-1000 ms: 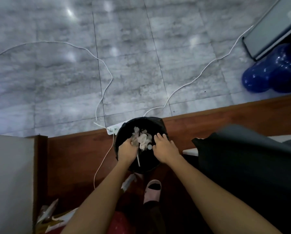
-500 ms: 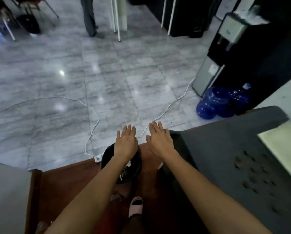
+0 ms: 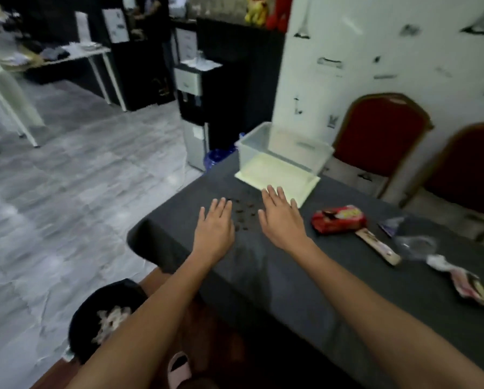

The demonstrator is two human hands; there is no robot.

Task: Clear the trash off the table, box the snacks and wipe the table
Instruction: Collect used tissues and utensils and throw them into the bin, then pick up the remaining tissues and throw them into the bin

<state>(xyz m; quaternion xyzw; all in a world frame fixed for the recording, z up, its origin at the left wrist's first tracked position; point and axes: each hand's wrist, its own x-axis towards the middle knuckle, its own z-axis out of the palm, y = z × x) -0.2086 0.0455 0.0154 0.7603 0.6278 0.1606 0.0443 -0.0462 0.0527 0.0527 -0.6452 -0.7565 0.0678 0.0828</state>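
Both hands are empty and spread flat, palms down, over the near corner of the dark-clothed table (image 3: 305,276): the left hand (image 3: 214,230) and right hand (image 3: 281,220) flank a scatter of small dark crumbs (image 3: 245,213) lying between them. The red snack packet (image 3: 339,219) lies just to the right of the right hand, with a flat stick-shaped wrapper (image 3: 378,245) and crumpled clear and printed wrappers (image 3: 459,276) farther right, and the clear storage box (image 3: 284,153) beyond the fingertips. The packet is probably light, crinkly and slippery, best pinched across its middle, while the crumbs look too small to pinch and likely want sweeping toward the table edge above the black bin (image 3: 95,313).
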